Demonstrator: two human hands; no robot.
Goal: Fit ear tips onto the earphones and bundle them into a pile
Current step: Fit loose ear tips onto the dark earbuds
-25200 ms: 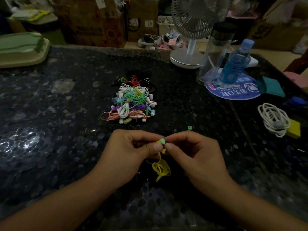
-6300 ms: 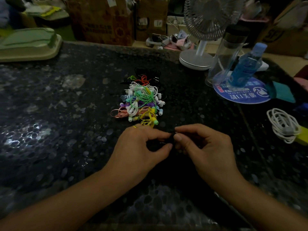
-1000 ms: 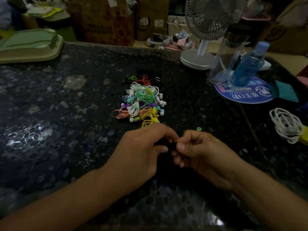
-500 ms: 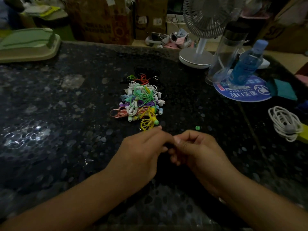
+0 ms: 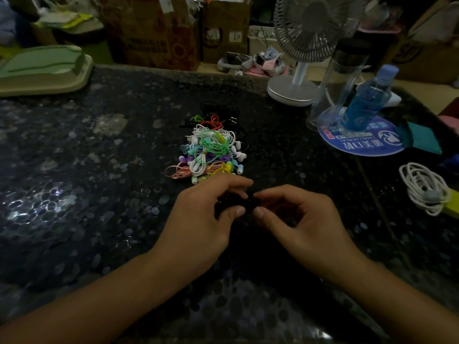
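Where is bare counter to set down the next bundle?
Bare counter runs left of the earphone pile, up to the green tray. The right is crowded: fan, bottles, white cable coil.

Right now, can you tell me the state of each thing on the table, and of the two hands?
left hand: fingers pinch the black earphones
right hand: fingers pinch the black earphones
black earphones: held between both hands, hard to see
earphone pile: bundled, lying beyond the hands
white cable: coiled, lying at right
blue bottle: upright, capped
fan: upright; running or not, cannot tell
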